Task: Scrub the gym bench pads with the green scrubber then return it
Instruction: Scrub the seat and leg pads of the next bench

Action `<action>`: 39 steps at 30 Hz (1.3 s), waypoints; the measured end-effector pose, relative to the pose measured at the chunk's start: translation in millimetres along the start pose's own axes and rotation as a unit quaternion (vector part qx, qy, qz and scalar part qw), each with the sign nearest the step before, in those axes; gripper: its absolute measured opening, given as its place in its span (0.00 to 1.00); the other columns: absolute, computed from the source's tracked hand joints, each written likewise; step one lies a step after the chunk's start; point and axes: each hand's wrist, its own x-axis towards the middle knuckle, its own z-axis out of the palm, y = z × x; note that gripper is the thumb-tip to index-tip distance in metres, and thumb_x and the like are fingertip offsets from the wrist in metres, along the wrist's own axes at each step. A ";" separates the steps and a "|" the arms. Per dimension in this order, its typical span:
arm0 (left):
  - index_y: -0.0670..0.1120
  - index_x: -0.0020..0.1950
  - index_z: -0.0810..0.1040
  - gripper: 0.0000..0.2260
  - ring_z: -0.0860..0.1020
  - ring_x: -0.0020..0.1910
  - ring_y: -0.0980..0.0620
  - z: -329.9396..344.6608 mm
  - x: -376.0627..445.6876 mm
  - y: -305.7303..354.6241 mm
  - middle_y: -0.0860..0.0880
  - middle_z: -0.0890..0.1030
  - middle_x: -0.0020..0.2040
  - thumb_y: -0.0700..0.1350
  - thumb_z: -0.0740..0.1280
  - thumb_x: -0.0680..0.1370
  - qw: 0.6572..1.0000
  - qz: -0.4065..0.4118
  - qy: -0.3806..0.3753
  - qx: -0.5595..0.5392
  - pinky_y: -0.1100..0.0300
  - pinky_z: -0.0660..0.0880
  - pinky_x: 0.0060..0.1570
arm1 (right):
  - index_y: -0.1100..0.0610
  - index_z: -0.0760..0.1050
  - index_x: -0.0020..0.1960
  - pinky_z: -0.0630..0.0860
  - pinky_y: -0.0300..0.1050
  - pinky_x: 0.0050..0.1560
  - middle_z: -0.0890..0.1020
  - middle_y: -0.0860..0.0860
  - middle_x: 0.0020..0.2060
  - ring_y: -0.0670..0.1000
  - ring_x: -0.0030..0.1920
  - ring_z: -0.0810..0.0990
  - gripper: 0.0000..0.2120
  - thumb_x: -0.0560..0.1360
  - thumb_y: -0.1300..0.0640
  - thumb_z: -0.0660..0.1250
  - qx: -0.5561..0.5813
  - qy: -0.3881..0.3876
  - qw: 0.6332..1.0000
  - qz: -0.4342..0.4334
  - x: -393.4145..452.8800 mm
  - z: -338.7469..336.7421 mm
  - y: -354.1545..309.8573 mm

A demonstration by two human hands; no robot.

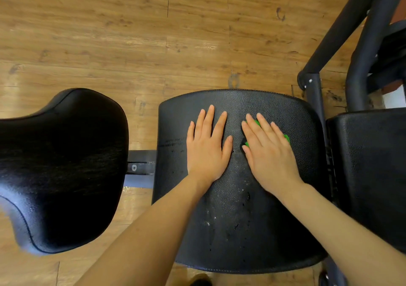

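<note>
green scrubber mostly hidden under right hand, right pad cut by frame edge

We see three pads in a row. Both hands lie flat on the middle pad. The left hand is beside the right hand. Under the right hand sits the scrubber, mostly hidden. Another pad lies left, a third pad right, with the frame behind it.

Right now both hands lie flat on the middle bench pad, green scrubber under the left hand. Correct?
Not quite. The green scrubber is under the right hand, not the left hand. The head view shows both flat on the middle bench pad.
</note>
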 end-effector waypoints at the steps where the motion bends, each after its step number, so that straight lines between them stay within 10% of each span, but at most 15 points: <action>1: 0.51 0.77 0.63 0.25 0.55 0.78 0.46 -0.2 -0.1 0.1 0.46 0.59 0.79 0.56 0.52 0.80 1.000 0.000 -0.001 0.001 0.46 0.52 0.75 | 0.61 0.67 0.73 0.61 0.56 0.74 0.69 0.57 0.73 0.57 0.75 0.64 0.26 0.80 0.50 0.50 -0.002 0.003 1.000 -0.005 8.1 0.4 3.0; 39: 0.52 0.77 0.63 0.24 0.54 0.78 0.46 -5.5 -61.0 -5.4 0.46 0.59 0.79 0.56 0.50 0.81 0.999 -0.045 -0.018 0.008 0.50 0.50 0.74 | 0.61 0.64 0.75 0.53 0.55 0.76 0.64 0.57 0.76 0.58 0.77 0.58 0.25 0.80 0.55 0.62 0.035 -0.020 0.999 0.031 41.6 0.4 -10.0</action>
